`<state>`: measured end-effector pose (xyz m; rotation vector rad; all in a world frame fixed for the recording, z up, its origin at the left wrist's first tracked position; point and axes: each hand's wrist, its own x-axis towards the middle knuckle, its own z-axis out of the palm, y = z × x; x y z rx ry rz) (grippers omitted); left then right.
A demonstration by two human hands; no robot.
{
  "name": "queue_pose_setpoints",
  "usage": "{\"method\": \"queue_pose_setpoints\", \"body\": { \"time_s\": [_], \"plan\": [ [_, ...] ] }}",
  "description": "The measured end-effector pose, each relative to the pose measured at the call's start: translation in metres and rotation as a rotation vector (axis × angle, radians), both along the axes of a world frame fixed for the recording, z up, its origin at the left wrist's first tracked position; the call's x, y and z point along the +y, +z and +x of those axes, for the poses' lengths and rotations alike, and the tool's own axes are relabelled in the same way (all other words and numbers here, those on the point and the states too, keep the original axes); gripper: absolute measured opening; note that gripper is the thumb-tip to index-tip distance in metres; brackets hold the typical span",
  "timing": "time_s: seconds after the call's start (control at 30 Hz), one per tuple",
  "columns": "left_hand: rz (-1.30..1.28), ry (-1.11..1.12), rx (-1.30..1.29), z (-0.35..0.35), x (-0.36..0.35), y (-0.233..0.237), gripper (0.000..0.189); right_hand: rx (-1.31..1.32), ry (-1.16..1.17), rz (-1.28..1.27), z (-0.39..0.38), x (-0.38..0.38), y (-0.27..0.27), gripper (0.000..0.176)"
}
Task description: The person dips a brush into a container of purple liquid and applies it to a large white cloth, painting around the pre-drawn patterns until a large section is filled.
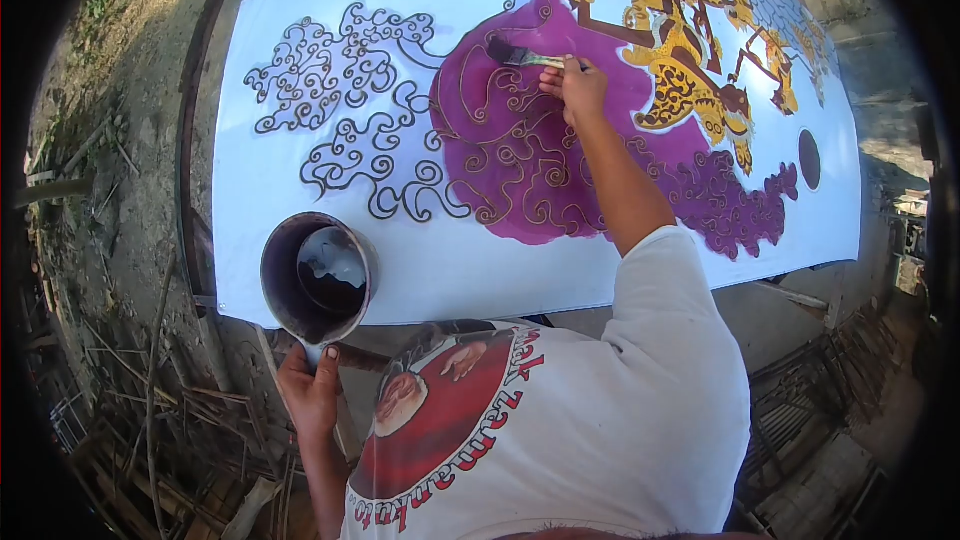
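My right hand [580, 90] grips the pale handle of a wide, dark-bristled brush [515, 54]. The bristles meet the purple area [530, 165] near its upper left on a white cloth [480, 275] that is stretched out flat. Dark and golden curling lines run across the purple. At the lower left, my left hand [312, 385] is closed on the handle of a round pot [318, 278] with dark liquid inside. The pot is beside the cloth's lower left corner, over its edge.
Swirl outlines [300, 75] mark the cloth's left part. Yellow and brown figures [690, 90] and a grey oval [809, 160] lie to the right. A dark rail runs along the left edge. Sticks and wood pieces [200, 440] cover the ground at lower left; more wood lies at lower right.
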<state>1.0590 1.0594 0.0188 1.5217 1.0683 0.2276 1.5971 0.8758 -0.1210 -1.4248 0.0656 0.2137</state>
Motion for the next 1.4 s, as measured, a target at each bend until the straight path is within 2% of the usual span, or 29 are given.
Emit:
{"method": "queue_pose_setpoints", "body": {
  "time_s": [0.07,0.17,0.23,0.27,0.33,0.37,0.43,0.47,0.53,0.57,0.63,0.67,0.73,0.77,0.8,0.87,0.9,0.97,1.0,1.07,1.1,1.17,1.2,1.27,1.4],
  "plan": [
    [-0.028,-0.009,0.018,0.003,0.005,0.002,0.019,0.019,0.208,-0.078,-0.041,0.015,0.011,0.040],
    [0.028,-0.062,-0.018,0.010,0.009,-0.006,0.020,-0.011,0.343,-0.159,-0.075,0.025,0.040,0.034],
    [0.022,-0.091,0.082,0.026,0.007,0.001,0.022,-0.175,0.494,-0.200,-0.092,0.024,0.076,0.025],
    [0.032,-0.086,0.074,0.029,0.009,-0.001,0.022,-0.187,0.497,-0.192,-0.103,0.025,0.097,0.025],
    [0.105,-0.159,0.068,0.037,0.012,-0.008,0.027,-0.303,0.578,0.092,-0.127,0.027,0.141,0.021],
    [0.172,-0.200,0.096,0.043,0.014,-0.009,0.031,-0.313,0.580,0.095,-0.141,0.029,0.159,0.021],
    [0.152,-0.224,0.103,0.057,0.016,-0.004,0.032,-0.405,0.843,0.053,-0.168,0.037,0.187,0.020],
    [0.129,-0.250,0.116,0.065,0.016,-0.001,0.034,-0.415,0.837,0.052,-0.179,0.042,0.195,0.020],
    [0.162,-0.265,0.060,0.077,0.017,-0.008,0.036,-0.831,1.105,-0.369,-0.198,0.049,0.205,0.020],
    [0.181,-0.285,0.046,0.082,0.018,-0.013,0.037,-0.838,1.096,-0.374,-0.201,0.051,0.201,0.020],
    [0.205,-0.304,0.025,0.094,0.018,-0.019,0.041,-0.942,1.120,-0.606,-0.203,0.053,0.178,0.022],
    [0.210,-0.306,0.018,0.099,0.016,-0.018,0.041,-0.950,1.114,-0.609,-0.202,0.050,0.172,0.022],
    [0.214,-0.317,0.028,0.108,0.015,-0.016,0.043,-0.281,0.987,-0.257,-0.196,0.038,0.157,0.021],
    [0.220,-0.314,0.048,0.112,0.017,-0.018,0.044,-0.214,0.928,-0.125,-0.183,0.031,0.139,0.025],
    [0.222,-0.314,0.047,0.114,0.020,-0.021,0.044,-0.216,0.928,-0.124,-0.176,0.023,0.134,0.025],
    [0.191,-0.298,0.022,0.116,0.022,-0.028,0.043,0.051,0.679,0.255,-0.163,0.005,0.127,0.027],
    [0.189,-0.305,0.024,0.116,0.022,-0.026,0.043,0.053,0.672,0.255,-0.154,-0.003,0.121,0.027],
    [0.112,-0.257,0.033,0.115,0.021,-0.020,0.040,0.072,0.463,0.388,-0.129,-0.015,0.106,0.027],
    [0.112,-0.269,0.036,0.113,0.021,-0.021,0.040,0.073,0.451,0.389,-0.113,-0.018,0.094,0.027],
    [0.106,-0.237,0.007,0.107,0.024,-0.021,0.039,0.034,0.262,0.273,-0.072,-0.017,0.066,0.025],
    [0.086,-0.219,0.001,0.105,0.024,-0.016,0.036,0.036,0.255,0.277,-0.048,-0.016,0.049,0.025],
    [0.079,-0.193,0.021,0.100,0.024,-0.008,0.034,0.038,0.027,0.175,0.001,-0.012,0.021,0.025],
    [0.068,-0.160,0.039,0.094,0.025,-0.007,0.032,0.045,0.025,0.181,0.021,-0.008,0.019,0.025],
    [0.074,-0.153,0.008,0.076,0.030,-0.017,0.027,0.020,-0.200,0.227,0.060,0.003,0.013,0.026],
    [-0.047,-0.022,0.004,0.056,0.024,-0.003,0.023,0.028,-0.293,0.235,0.132,0.021,0.006,0.028]
  ]
}}
